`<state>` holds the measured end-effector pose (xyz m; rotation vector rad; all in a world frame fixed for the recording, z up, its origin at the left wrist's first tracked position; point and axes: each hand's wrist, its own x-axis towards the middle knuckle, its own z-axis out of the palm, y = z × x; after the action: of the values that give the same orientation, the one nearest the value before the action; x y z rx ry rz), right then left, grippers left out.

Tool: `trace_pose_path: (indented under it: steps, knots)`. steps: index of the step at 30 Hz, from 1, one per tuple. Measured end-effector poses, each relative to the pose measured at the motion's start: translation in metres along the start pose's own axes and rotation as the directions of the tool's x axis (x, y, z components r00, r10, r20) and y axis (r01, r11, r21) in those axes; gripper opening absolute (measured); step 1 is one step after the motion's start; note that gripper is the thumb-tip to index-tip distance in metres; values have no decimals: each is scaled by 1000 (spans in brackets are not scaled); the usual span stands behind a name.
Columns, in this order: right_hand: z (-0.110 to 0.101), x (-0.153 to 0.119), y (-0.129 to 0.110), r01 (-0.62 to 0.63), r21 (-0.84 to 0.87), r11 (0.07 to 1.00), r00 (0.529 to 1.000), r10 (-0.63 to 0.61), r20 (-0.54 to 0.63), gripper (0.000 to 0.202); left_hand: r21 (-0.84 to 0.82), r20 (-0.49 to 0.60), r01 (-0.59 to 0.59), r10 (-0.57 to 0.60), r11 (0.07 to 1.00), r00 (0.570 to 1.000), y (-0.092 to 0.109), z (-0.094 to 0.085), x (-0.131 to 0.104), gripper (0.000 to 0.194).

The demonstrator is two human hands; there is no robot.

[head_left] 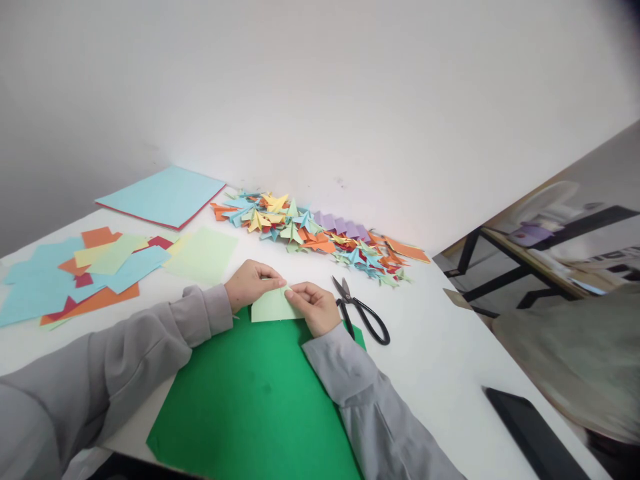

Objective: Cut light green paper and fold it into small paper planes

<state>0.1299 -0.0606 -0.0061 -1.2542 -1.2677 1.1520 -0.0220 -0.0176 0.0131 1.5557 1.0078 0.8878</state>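
A small pale green sheet of paper (pixel 273 308) is held over the top edge of a large green sheet (pixel 250 393). My left hand (pixel 253 283) pinches its upper edge, thumb and fingers closed. Close beside it, my right hand (pixel 316 307) grips the same paper at its upper right, fingertips almost meeting those of the left. The top of the paper is partly hidden by the fingers, with a crease showing near them. Black-handled scissors (pixel 371 319) lie half open just right of my right hand, one handle over the green sheet's corner.
Folded paper planes (pixel 300 227) in many colours are heaped along the wall. Loose coloured papers (pixel 113 263) spread over the left, with a light blue stack (pixel 165 195) behind them. A black phone-like slab (pixel 533 430) lies near the right table edge. A chair (pixel 565 347) stands beyond.
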Motion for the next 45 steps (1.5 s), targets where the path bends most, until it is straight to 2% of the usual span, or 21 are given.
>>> trace_pose_path:
  steps: [5,11,15,19,26,30,34,38,42,45]
  knots:
    - [-2,2,-5,16,-62,998,998,-19,-54,34,-20,4,15,-15,1000,1000,0,0,0,22]
    - [-3,2,-7,48,-120,992,999,-49,-3,39,-37,0,10,-10,999,1000,-2,0,0,23]
    - [-3,1,0,-7,-101,995,999,10,33,37,-36,-3,25,-26,999,1000,-2,-1,1,25]
    - [-2,1,5,6,-43,999,1000,-7,-6,36,-72,20,55,-54,996,998,0,-1,0,29]
    - [0,0,2,60,-136,989,998,-64,-23,32,52,-1,3,-3,999,1000,2,0,0,28]
    - [3,-1,1,57,-93,994,997,-61,-37,29,69,-3,4,-4,998,1000,0,0,0,27]
    - [3,-2,2,54,-61,997,998,-55,-26,26,17,-4,38,-37,999,999,1,0,0,26]
    - [2,-2,1,95,-114,989,991,-105,-84,23,-86,-13,88,-89,992,996,1,0,-1,27]
    - [2,-2,-2,32,-62,998,990,-41,-134,22,-224,8,134,-136,965,991,2,1,-1,28]
    - [2,-2,-3,6,5,1000,990,-5,-141,21,-260,16,150,-151,954,988,2,1,-1,27]
